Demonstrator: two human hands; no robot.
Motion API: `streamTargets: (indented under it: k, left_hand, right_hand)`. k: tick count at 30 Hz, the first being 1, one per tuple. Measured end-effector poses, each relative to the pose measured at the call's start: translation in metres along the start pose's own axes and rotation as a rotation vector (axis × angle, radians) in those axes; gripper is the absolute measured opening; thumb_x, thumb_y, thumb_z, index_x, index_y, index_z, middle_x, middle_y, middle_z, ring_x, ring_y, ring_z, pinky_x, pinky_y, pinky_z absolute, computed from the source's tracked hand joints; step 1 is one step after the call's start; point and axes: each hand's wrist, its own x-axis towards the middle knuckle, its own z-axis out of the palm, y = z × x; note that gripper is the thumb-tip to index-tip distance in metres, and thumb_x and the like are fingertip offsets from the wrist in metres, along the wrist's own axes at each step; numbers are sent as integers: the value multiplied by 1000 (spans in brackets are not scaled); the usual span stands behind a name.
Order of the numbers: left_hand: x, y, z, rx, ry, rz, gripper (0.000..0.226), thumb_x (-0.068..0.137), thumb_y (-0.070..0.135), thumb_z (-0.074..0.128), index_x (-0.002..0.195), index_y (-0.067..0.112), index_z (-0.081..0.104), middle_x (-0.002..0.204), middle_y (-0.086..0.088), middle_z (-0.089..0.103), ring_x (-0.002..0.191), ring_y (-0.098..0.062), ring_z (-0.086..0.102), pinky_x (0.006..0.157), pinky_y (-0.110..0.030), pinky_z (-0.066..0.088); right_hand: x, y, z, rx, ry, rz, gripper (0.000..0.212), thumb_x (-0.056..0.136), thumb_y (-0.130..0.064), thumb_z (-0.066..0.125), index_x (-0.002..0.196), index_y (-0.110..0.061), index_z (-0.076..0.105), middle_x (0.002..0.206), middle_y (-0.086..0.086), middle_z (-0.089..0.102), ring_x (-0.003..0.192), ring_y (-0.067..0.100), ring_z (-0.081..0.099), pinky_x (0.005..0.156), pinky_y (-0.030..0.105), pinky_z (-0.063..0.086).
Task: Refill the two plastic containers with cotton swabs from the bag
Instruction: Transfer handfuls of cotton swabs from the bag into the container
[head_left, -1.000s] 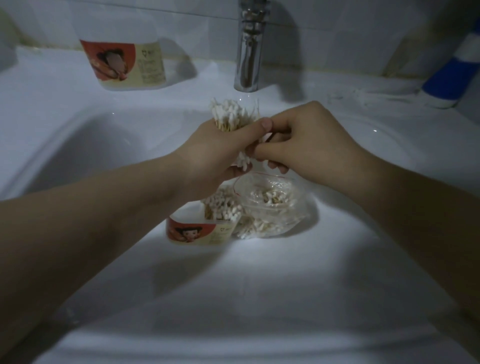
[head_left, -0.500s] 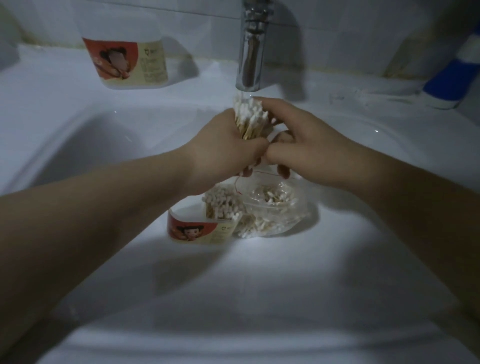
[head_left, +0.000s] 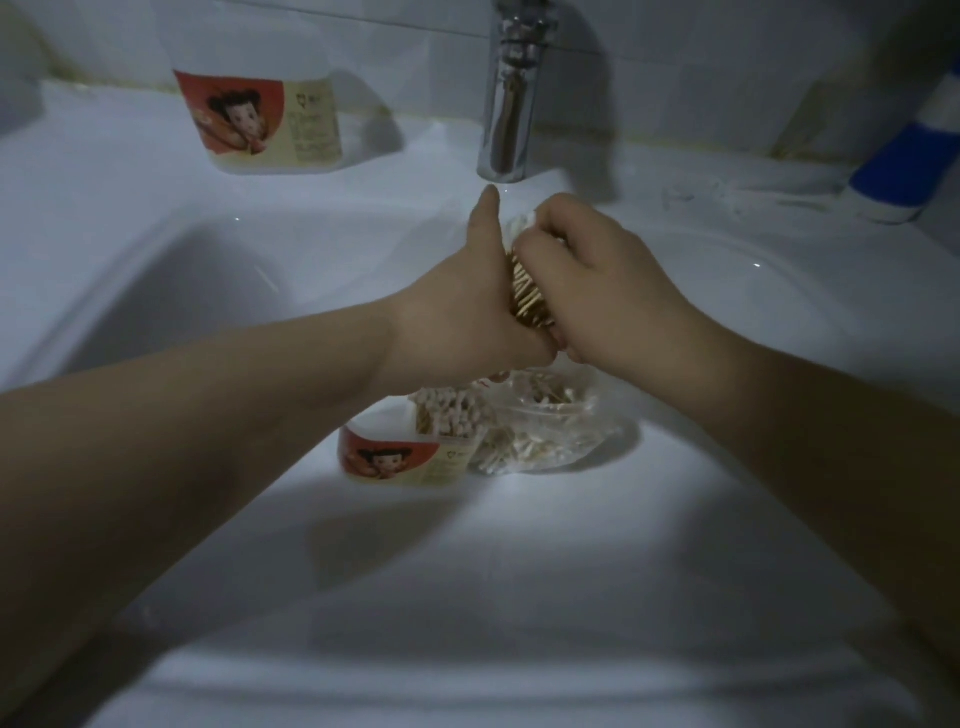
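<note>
I see my left hand (head_left: 457, 312) and right hand (head_left: 597, 280) closed together on a bundle of cotton swabs (head_left: 527, 296). The left thumb points up and the right fingers curl over the white tips. Just below the left hand stands a labelled container (head_left: 410, 457), partly filled with swabs. It touches the clear bag (head_left: 545, 431) lying under the right hand. A second labelled container (head_left: 260, 119) sits well beyond the left hand.

swab bundle (head_left: 527, 297) above container (head_left: 410, 462), bag (head_left: 553, 434)

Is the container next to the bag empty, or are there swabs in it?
Partly filled: the container stands upright and lidless, with a cluster of cotton swabs standing inside toward its right side.
</note>
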Motion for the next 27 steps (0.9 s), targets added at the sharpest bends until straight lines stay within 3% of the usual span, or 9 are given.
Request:
streamTargets:
  k: [3, 6, 12, 18, 21, 24, 25, 27]
  left_hand:
    - [1, 1, -1, 15, -28, 46, 128, 85, 8, 75, 153, 19, -33, 102, -2, 69, 65, -5, 67, 59, -24, 56]
    - [2, 3, -1, -26, -53, 99, 120, 84, -1, 71, 156, 12, -23, 84, -1, 67, 59, -2, 64, 56, -22, 53]
    - [-4, 4, -3, -27, -41, 12, 131, 82, 6, 75, 154, 22, -33, 83, 4, 70, 61, 1, 67, 53, -10, 49]
    - [-1, -2, -1, -81, -47, -14, 130, 81, 6, 75, 156, 27, -28, 70, 7, 72, 57, -4, 68, 51, -13, 49]
    - [1, 1, -8, -335, -115, -67, 116, 79, 9, 71, 161, 37, -5, 79, -5, 76, 64, -14, 70, 56, -24, 53]
    - [0, 8, -24, -613, -219, -117, 65, 86, 33, 63, 146, 19, 43, 94, -10, 74, 80, -21, 68, 63, -30, 53]
    - [-1, 10, -28, -688, -190, -149, 52, 93, 43, 58, 137, 17, 52, 104, -10, 73, 87, -22, 70, 68, -32, 55]
    - [-3, 13, -28, -868, -43, -227, 51, 99, 59, 47, 133, 23, 57, 121, -10, 71, 101, -25, 74, 81, -40, 60]
  right_hand:
    - [-6, -6, 6, 43, 1, 4, 31, 94, -64, 45, 94, -35, 56, 78, -24, 68, 57, -3, 64, 41, 11, 39]
    - [-7, -10, 8, 42, 65, -16, 40, 88, -76, 45, 99, -39, 57, 82, -21, 70, 67, -10, 66, 52, 12, 44]
    - [-2, -2, 9, -52, 120, -108, 22, 98, -37, 48, 80, -26, 54, 79, -15, 65, 65, 0, 60, 53, 9, 39]
    - [3, 4, 15, -6, 95, -101, 25, 95, -36, 50, 75, -23, 59, 72, -10, 65, 65, 4, 61, 57, 17, 41]
    - [5, 3, 10, 102, 145, -44, 26, 91, -32, 53, 69, -20, 60, 60, -3, 61, 56, 18, 63, 52, 29, 47]
    - [7, -2, 3, 301, 218, 90, 28, 93, -28, 55, 67, -18, 58, 51, 0, 54, 41, 25, 54, 39, 27, 39]
    - [7, -5, 1, 343, 243, 125, 28, 93, -28, 55, 68, -17, 58, 53, 2, 54, 41, 25, 53, 39, 27, 38]
    - [6, -10, 3, 393, 273, 156, 26, 94, -28, 55, 73, -13, 57, 56, 5, 53, 42, 24, 52, 40, 27, 38]
